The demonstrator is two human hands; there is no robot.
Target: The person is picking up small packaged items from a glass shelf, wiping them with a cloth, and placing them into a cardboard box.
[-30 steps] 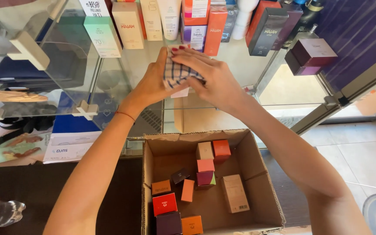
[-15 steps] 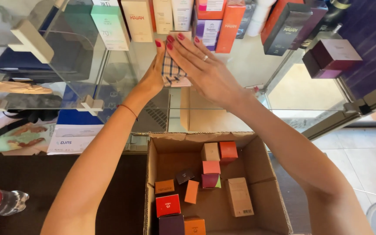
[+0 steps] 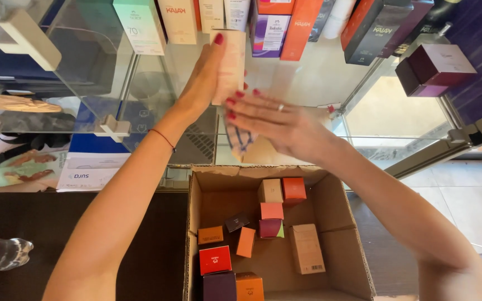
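Pale pink carton (image 3: 231, 67), upright over the glass shelf (image 3: 308, 78), sits clasped in the left hand (image 3: 205, 78), thumb tip at its top edge, just below the row of tall boxes (image 3: 269, 22). Below it, the right hand (image 3: 277, 125) is blurred, fingers spread flat with a checked cloth (image 3: 241, 139) under them; whether it pinches the cloth I cannot tell. To do this well, hold the carton by its edges, clear of the row, over the open cardboard box (image 3: 341, 223).
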